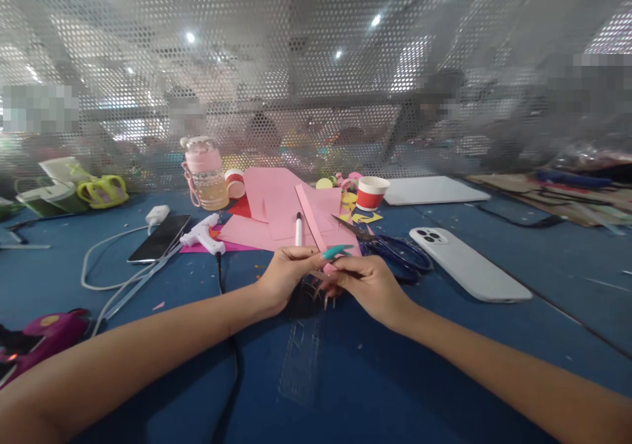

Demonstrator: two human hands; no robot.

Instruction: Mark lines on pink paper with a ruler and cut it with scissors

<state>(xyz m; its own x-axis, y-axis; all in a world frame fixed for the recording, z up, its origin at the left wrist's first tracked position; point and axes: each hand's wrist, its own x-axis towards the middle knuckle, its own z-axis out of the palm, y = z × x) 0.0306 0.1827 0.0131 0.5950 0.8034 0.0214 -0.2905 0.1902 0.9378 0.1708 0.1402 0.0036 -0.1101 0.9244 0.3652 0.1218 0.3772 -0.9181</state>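
A narrow pink paper strip (309,217) slants up and away from between my two hands. My left hand (291,274) pinches it near its lower end, a long teal nail showing on the thumb. From the other side, my right hand (368,286) grips the same end, fingertips close to the left ones. Behind the hands lie pink paper sheets (276,200) and a white marker (298,231) with a black tip. Blue-handled scissors (399,253) rest just beyond my right hand. Below the hands, a clear ruler (300,361) lies on the table.
White glue gun (202,233), black phone (160,238) and cables stand left; a pink bottle (205,174) is behind. A red-and-white paper cup (371,194), white phone (469,264) and white flat panel (434,190) are right. A magenta tool (49,332) sits at lower left.
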